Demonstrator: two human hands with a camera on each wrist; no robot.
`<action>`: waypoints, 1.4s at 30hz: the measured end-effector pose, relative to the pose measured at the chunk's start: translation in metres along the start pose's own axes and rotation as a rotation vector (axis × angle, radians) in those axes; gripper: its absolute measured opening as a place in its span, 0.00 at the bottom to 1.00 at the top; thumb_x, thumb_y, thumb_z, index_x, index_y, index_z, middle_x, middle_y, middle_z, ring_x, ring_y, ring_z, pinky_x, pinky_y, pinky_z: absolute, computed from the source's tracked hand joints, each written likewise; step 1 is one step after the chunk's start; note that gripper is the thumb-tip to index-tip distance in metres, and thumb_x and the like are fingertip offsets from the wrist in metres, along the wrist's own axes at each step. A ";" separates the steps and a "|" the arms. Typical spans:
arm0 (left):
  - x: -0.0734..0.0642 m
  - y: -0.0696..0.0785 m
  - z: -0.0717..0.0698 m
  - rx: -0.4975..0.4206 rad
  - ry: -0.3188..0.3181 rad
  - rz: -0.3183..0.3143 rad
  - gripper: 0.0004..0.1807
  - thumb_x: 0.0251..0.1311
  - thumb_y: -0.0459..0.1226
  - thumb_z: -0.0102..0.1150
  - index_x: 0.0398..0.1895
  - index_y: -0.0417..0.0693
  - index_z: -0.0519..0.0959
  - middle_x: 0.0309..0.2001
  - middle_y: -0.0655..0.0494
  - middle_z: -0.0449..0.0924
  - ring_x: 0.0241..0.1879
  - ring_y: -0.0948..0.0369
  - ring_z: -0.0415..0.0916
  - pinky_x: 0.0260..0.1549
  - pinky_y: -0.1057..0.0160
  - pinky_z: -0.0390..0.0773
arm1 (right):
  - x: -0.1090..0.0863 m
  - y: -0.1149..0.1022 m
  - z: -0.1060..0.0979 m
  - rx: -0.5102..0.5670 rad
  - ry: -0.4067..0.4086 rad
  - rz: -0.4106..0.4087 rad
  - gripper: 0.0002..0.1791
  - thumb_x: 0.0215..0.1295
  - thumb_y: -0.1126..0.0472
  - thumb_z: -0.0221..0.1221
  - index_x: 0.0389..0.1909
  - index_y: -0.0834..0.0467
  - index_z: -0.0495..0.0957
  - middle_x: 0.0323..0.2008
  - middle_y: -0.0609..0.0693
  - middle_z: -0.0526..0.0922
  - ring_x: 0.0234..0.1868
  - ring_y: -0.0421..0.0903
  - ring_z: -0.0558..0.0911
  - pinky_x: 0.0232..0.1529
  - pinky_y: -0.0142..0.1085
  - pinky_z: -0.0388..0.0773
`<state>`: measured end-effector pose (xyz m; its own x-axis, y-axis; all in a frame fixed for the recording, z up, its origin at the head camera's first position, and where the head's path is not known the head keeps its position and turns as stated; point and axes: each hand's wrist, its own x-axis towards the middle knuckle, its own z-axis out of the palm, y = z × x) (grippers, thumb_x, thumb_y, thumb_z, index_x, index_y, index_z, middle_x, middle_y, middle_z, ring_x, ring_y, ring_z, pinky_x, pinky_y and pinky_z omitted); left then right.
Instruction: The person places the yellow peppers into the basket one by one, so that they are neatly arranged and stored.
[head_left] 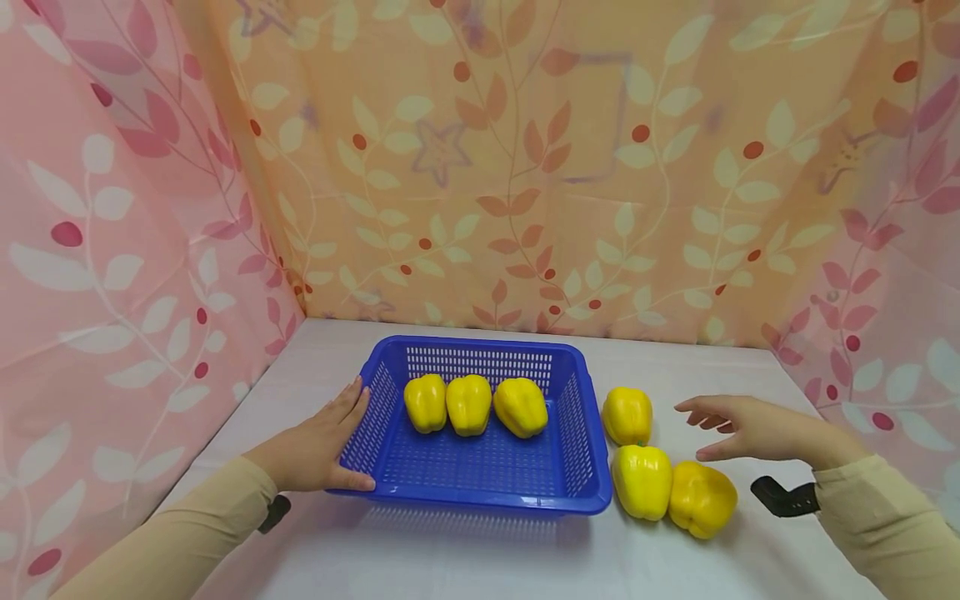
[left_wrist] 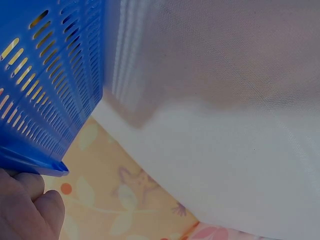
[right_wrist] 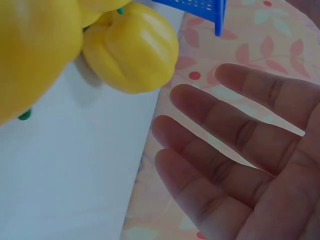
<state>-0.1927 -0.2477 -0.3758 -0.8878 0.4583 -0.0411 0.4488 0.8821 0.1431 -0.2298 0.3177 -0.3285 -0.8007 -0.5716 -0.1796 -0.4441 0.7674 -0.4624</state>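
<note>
A blue perforated plastic basket (head_left: 480, 498) stands on the table with three yellow bell peppers (head_left: 468, 405) in a row inside it. My left hand (head_left: 318, 446) rests against the basket's left rim, fingers straight and the thumb at the front corner. In the left wrist view, part of the left hand (left_wrist: 30, 207) touches the basket rim (left_wrist: 35, 165). Right of the basket lie three more yellow bell peppers (head_left: 642, 482) in a cluster. Beside them hovers my right hand (head_left: 757, 427), holding nothing; its fingers (right_wrist: 210, 112) are spread and relaxed near one pepper (right_wrist: 132, 47).
A white cloth covers the table (head_left: 465, 558). Behind it hangs an orange leaf-patterned curtain (head_left: 480, 208), with pink patterned curtains (head_left: 120, 250) at both sides. A dark wrist strap piece (head_left: 783, 497) juts out below the right sleeve.
</note>
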 end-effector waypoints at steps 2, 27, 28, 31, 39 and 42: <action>0.000 0.000 0.000 0.000 0.001 0.002 0.70 0.34 0.77 0.46 0.70 0.36 0.40 0.71 0.39 0.32 0.69 0.44 0.37 0.62 0.46 0.53 | -0.002 0.002 0.004 0.024 -0.013 0.022 0.34 0.53 0.48 0.64 0.58 0.58 0.68 0.46 0.51 0.77 0.47 0.55 0.76 0.46 0.50 0.75; -0.001 0.000 0.000 -0.012 -0.012 -0.022 0.70 0.34 0.76 0.46 0.71 0.37 0.39 0.71 0.39 0.31 0.69 0.44 0.37 0.61 0.44 0.54 | -0.008 0.012 0.043 0.104 -0.132 0.133 0.41 0.42 0.51 0.71 0.58 0.61 0.68 0.49 0.57 0.74 0.45 0.57 0.73 0.44 0.61 0.70; -0.001 0.000 0.000 -0.009 -0.015 -0.025 0.70 0.34 0.76 0.46 0.71 0.37 0.38 0.71 0.40 0.31 0.70 0.44 0.37 0.61 0.44 0.54 | -0.008 0.012 0.044 0.101 -0.130 0.141 0.41 0.41 0.51 0.71 0.58 0.61 0.68 0.49 0.57 0.74 0.45 0.57 0.73 0.44 0.61 0.70; -0.001 0.000 0.000 -0.009 -0.008 -0.019 0.69 0.35 0.76 0.46 0.70 0.36 0.39 0.71 0.39 0.31 0.69 0.44 0.38 0.61 0.44 0.54 | -0.009 0.013 0.045 0.085 -0.119 0.165 0.42 0.40 0.50 0.71 0.58 0.60 0.68 0.49 0.57 0.74 0.45 0.57 0.73 0.44 0.61 0.70; 0.000 0.000 0.000 -0.003 -0.009 -0.031 0.70 0.33 0.77 0.46 0.71 0.38 0.39 0.72 0.40 0.31 0.70 0.45 0.37 0.62 0.46 0.54 | -0.009 0.020 0.047 0.065 -0.111 0.193 0.42 0.39 0.50 0.72 0.58 0.60 0.68 0.49 0.57 0.74 0.44 0.57 0.74 0.45 0.59 0.71; 0.000 0.000 0.001 -0.004 -0.003 -0.023 0.70 0.33 0.77 0.47 0.71 0.37 0.39 0.71 0.40 0.31 0.70 0.45 0.38 0.61 0.45 0.54 | -0.009 0.021 0.046 0.073 -0.119 0.195 0.43 0.38 0.50 0.72 0.58 0.60 0.69 0.50 0.58 0.74 0.44 0.56 0.74 0.45 0.59 0.71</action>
<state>-0.1928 -0.2480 -0.3766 -0.8978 0.4379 -0.0475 0.4275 0.8922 0.1457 -0.2129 0.3256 -0.3767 -0.8133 -0.4482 -0.3711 -0.2522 0.8463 -0.4693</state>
